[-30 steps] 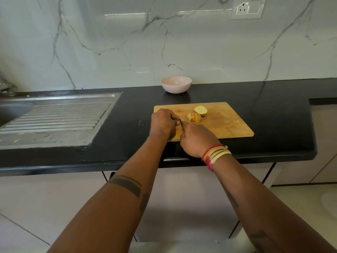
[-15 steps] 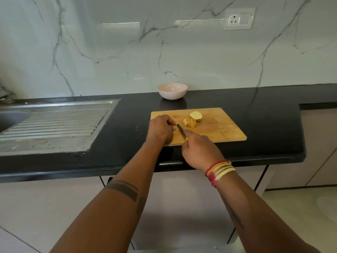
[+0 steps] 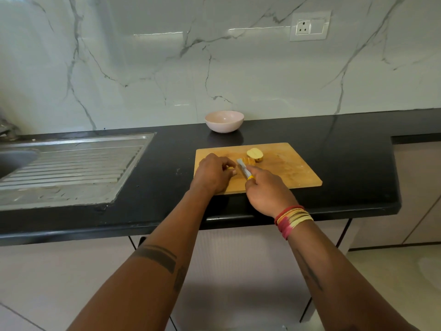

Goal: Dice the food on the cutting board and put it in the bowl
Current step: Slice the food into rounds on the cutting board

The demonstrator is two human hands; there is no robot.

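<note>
A wooden cutting board (image 3: 286, 168) lies on the black counter. On it sit a potato half (image 3: 254, 154), cut face up, and a sliced potato piece (image 3: 250, 161) just in front of it. My right hand (image 3: 267, 192) grips a small knife (image 3: 243, 169) with a yellow handle, index finger along the blade's back, blade pointing toward the slices. My left hand (image 3: 213, 174) rests on the board's left part, fingers curled around a small potato piece (image 3: 230, 167), mostly hidden. A pale pink bowl (image 3: 224, 121) stands behind the board, by the wall.
A steel sink with a ribbed drainboard (image 3: 71, 163) is set into the counter at the left. The black counter (image 3: 346, 163) ends in a front edge near my wrists and steps at the right. A wall socket (image 3: 310, 26) sits on the marble backsplash.
The view tilted up a little. My right hand slid back slightly, and the knife blade now lies lower, right of my left fingers. My left hand stays on its piece.
</note>
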